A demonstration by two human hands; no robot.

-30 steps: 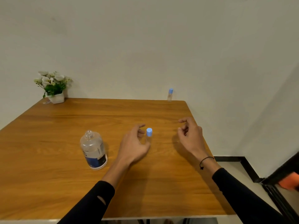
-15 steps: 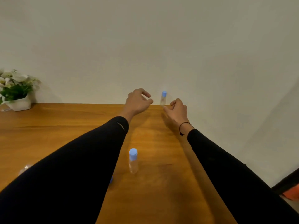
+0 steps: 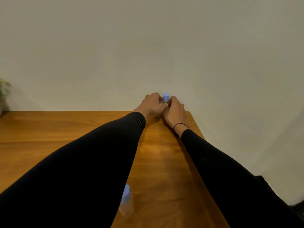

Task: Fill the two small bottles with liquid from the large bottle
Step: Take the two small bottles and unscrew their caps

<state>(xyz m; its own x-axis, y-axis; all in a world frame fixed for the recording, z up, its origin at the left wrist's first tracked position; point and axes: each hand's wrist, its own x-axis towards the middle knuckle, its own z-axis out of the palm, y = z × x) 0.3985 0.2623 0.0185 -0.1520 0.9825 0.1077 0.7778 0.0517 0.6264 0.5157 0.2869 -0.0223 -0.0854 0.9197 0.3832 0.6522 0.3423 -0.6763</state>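
Note:
At the far right corner of the wooden table (image 3: 164, 155) stands a small clear bottle with a blue cap (image 3: 165, 97). My left hand (image 3: 152, 105) and my right hand (image 3: 175, 111) both close around its body, so only the cap and a sliver of the neck show. A second small clear bottle with a blue cap (image 3: 127, 200) stands near me, partly behind my left sleeve. The large bottle is hidden, out of sight under my left arm.
A potted plant (image 3: 2, 89) sits at the far left edge of the table by the wall. The table's right edge runs close beside my right forearm, with floor beyond it.
Both arms have stretched forward from the near small bottle to the far corner. The hands went from open beside the far bottle to closed around it. The view has tilted forward.

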